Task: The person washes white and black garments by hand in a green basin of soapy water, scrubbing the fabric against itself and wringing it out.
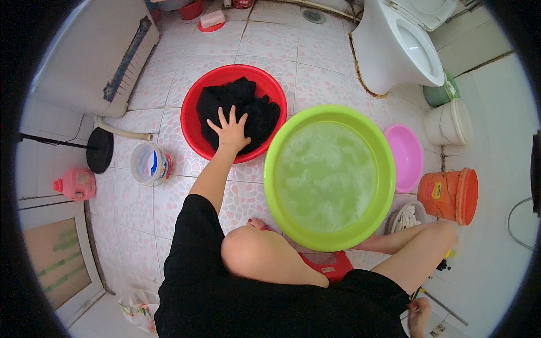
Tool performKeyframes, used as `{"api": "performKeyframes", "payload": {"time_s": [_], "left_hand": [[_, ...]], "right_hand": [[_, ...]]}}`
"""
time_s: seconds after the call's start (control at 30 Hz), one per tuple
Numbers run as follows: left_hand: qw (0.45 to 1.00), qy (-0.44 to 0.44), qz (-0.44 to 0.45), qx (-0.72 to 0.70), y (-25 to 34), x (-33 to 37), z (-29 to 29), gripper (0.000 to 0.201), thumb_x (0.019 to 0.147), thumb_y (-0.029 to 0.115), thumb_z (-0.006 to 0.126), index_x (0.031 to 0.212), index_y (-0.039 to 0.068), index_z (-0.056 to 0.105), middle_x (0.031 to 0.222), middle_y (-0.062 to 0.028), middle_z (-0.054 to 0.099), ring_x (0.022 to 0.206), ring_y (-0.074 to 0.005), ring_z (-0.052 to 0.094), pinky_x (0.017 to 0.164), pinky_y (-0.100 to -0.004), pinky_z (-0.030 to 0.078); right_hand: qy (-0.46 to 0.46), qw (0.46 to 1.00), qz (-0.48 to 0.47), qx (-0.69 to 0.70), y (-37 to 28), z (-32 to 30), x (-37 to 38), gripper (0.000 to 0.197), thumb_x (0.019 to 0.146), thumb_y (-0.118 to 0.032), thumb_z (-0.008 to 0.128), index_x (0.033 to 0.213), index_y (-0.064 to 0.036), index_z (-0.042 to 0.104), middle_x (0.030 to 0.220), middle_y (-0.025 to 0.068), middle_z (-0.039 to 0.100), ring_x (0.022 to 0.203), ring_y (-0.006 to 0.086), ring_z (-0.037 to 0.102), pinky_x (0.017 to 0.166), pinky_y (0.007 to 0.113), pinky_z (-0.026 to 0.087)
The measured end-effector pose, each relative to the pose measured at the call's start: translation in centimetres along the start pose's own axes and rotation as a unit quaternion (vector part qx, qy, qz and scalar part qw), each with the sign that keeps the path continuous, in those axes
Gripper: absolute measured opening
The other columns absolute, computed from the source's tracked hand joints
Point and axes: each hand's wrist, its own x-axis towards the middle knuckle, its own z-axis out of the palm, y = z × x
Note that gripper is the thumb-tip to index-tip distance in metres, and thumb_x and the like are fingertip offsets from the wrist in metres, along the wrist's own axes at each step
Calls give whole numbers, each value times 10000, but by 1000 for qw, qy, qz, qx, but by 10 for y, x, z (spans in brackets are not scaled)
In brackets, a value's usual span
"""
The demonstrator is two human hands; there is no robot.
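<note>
My left hand (pixel 230 134) is open, its fingers spread wide and its palm down on a heap of black cloth (pixel 259 115). The cloth lies bunched in a red basin (pixel 189 130) on the floor. Beside that, directly before my knees, is a larger lime-green tub (pixel 271 186) of cloudy, foamy water (pixel 327 174). My right hand (pixel 418 316) hangs low beside my right thigh, away from both basins. Its fingers look partly curled, too small and partly hidden to read. A bit of a red stool (pixel 332 266) shows beneath me.
On the right are a pink basin (pixel 404 158), an orange bucket (pixel 445 196), a white bucket (pixel 448 123) and a toilet (pixel 403 48). A small white bucket (pixel 147 164), a pink jug (pixel 79 185) and a white appliance (pixel 93 50) stand left. Soap (pixel 212 19) lies farther back.
</note>
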Motion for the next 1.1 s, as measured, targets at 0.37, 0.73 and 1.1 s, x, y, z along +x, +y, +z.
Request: {"api": "performKeyframes", "payload": {"time_s": [0.37,0.73,1.1], "left_hand": [[958,171,146,-180,-1,60,4,326,653,24,513,969,83,563,1054,-121,516,1034,-303,439,901,-397,367],[983,-72,35,-165,11,154,47,305,758,42,489,1046,101,570,1033,-153,565,961,-303,543,814,-392,443],[999,-38,-4,-20,20,131,34,155,785,208,540,909,116,556,966,-107,592,857,-305,584,710,-407,472]], "right_hand": [[-207,976,51,45,-124,-29,66,68,671,-32,646,723,2,615,620,120,578,568,217,527,568,293,420],[-237,853,-443,144,-263,95,225,145,718,-72,605,862,-71,599,762,72,582,738,235,556,643,326,442],[-269,831,-463,154,-236,118,260,157,723,-99,590,877,-73,576,772,75,551,747,257,545,659,352,440]]}}
